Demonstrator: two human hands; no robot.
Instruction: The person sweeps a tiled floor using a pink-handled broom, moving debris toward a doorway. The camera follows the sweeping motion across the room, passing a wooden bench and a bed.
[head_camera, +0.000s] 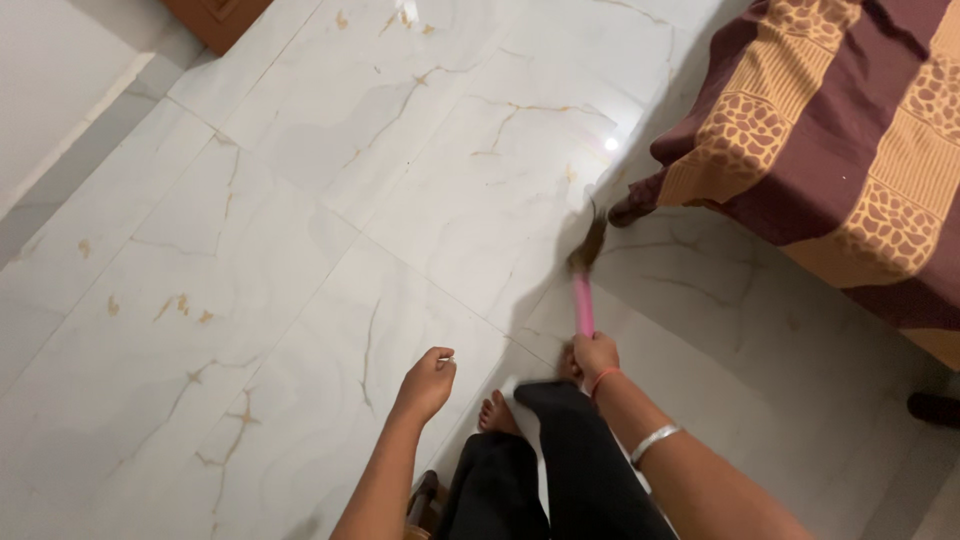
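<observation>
Marble-patterned floor tiles (300, 200); bed with maroon-and-tan patterned cover (840, 130), right. Broom (584, 280): pink handle, dark bristles at bed's edge; probably light, stiff handle, soft bristles; best gripped low on handle. Right hand (594, 357), fingers closed around handle. Left hand (427, 385), fingers loosely curled, apparently pinching something small, unidentifiable.

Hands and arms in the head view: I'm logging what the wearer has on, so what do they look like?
Both arms are bare, with no sleeves showing. The right hand has a thin orange-red thread around the wrist and a silver bangle higher up the forearm. The left hand wears no band that shows; a small pale object sits at its fingertips, too small to identify.
</observation>
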